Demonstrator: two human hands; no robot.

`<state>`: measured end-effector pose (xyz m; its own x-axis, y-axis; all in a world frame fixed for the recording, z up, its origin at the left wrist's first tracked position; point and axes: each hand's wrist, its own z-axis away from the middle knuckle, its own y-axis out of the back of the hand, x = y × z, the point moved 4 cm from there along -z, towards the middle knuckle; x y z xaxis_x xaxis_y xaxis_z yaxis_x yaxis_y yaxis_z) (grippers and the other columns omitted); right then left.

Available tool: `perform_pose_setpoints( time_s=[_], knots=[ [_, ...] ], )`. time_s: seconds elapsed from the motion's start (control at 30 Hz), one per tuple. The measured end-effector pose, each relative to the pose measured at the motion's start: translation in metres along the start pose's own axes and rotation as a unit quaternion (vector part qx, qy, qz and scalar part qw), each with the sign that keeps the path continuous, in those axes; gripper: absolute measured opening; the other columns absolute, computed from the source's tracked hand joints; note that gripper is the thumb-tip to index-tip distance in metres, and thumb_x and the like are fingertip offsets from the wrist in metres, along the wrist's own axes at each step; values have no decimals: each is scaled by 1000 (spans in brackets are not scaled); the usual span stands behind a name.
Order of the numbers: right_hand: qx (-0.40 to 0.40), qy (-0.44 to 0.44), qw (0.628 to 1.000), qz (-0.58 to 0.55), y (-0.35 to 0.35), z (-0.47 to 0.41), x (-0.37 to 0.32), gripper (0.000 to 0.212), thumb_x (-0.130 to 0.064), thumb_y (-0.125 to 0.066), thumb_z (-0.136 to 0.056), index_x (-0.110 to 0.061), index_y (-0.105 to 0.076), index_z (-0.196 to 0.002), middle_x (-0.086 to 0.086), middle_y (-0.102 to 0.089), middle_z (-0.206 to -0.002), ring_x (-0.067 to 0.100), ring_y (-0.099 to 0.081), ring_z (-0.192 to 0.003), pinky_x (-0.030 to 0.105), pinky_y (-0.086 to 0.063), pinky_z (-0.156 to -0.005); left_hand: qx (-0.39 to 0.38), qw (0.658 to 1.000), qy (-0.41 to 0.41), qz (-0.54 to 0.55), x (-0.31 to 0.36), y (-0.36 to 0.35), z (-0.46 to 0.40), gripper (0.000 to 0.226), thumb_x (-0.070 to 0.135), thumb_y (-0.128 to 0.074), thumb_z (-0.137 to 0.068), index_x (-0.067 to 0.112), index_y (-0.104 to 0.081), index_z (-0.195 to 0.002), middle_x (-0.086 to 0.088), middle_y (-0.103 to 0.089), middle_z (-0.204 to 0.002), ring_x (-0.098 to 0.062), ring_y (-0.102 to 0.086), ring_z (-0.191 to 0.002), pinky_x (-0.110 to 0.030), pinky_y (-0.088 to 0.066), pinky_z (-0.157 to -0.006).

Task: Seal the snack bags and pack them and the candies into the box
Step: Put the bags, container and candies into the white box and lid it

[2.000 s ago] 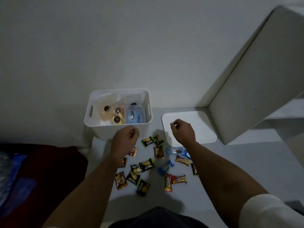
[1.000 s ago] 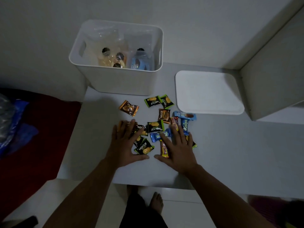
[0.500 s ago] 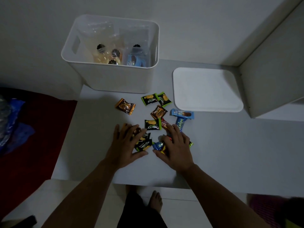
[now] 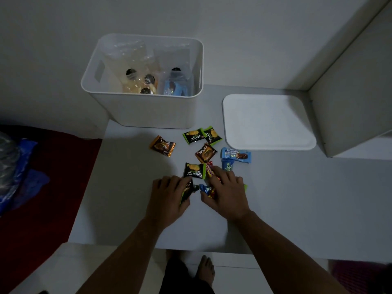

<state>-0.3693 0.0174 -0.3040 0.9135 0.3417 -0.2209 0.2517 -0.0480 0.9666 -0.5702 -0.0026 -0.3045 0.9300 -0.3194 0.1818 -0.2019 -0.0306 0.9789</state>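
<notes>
Fingers (image 4: 169, 183) of both hands curl around gathered candies (image 4: 209, 190) on the table; the box (image 4: 148, 111) (already holding bags) stands straight beyond, nearer the left hand (image 4: 167, 200).

"Nextar" reads on the green-edged wrapper (image 4: 194, 171) and the brown wrapper (image 4: 205, 153).

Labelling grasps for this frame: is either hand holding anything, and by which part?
Both hands gather candies. Left hand grips green-edged wrappers under curled fingers; right hand clutches a blue and red bunch between thumb and fingers. Exact hold points are hidden.
</notes>
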Motion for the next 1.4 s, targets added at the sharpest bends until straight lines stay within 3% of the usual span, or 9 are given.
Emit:
perform_pose_setpoints(
  time_s=[0.07,0.27,0.4,0.7,0.87,0.97,1.27,1.4],
  knots=[
    [0,-6,1000,-15,0,-2,0,44,-59,-59,-88,-23,-63,-114,1,-57,-138,24,-54,-111,37,-43,-76,-12,1000,4,-10,2,0,-3,52,42,-62,-81,27,-59,-131,0,-60,-103,-25,-56,-92,-38,-40,-78],
    [6,-67,992,-105,6,-9,-1,29,-43,-64,-86,-25,-60,-108,-8,-62,-107,16,-55,-89,33,-47,-64,-16,999,27,13,4,1,-9,38,39,-61,-78,28,-60,-114,-1,-56,-98,-26,-55,-85,-36,-41,-71],
    [-10,-65,992,-104,4,-11,-4,46,-42,-60,-87,-30,-57,-131,-6,-60,-115,15,-55,-97,33,-52,-65,-25,998,38,37,0,0,-13,34,38,-62,-76,27,-59,-108,-1,-55,-96,-24,-56,-81,-35,-42,-68],
    [-12,-78,991,-110,3,-6,-5,31,-42,-62,-85,-27,-66,-112,-4,-58,-111,14,-55,-91,26,-50,-61,-52,991,66,104,2,3,-9,36,41,-66,-74,28,-62,-107,2,-55,-100,-20,-59,-83,-34,-49,-65],
    [-84,-114,987,-82,15,-7,-4,56,-47,-55,-91,-28,-48,-143,1,-56,-124,19,-58,-104,34,-58,-74,-58,986,92,124,9,12,9,37,45,-56,-76,28,-64,-108,4,-55,-103,-19,-61,-88,-33,-47,-66],
    [-106,-144,981,-81,22,-12,-5,45,-48,-53,-93,-24,-59,-131,1,-56,-121,19,-56,-105,34,-55,-78,-56,985,105,124,11,17,18,38,47,-53,-78,27,-65,-107,4,-56,-102,-20,-61,-88,-32,-44,-67],
    [-108,-146,974,-137,20,-9,-1,42,-44,-62,-91,-25,-60,-128,-3,-61,-115,14,-56,-100,30,-52,-81,-29,975,143,169,13,14,33,32,39,-65,-77,26,-66,-107,4,-56,-102,-20,-62,-85,-33,-49,-66],
    [-109,-150,969,-161,32,-7,5,35,-45,-63,-89,-24,-64,-117,-7,-57,-103,10,-53,-89,24,-46,-73,-19,975,144,171,15,25,28,31,37,-68,-78,26,-67,-107,5,-56,-101,-19,-61,-84,-31,-48,-66]
  ],
)
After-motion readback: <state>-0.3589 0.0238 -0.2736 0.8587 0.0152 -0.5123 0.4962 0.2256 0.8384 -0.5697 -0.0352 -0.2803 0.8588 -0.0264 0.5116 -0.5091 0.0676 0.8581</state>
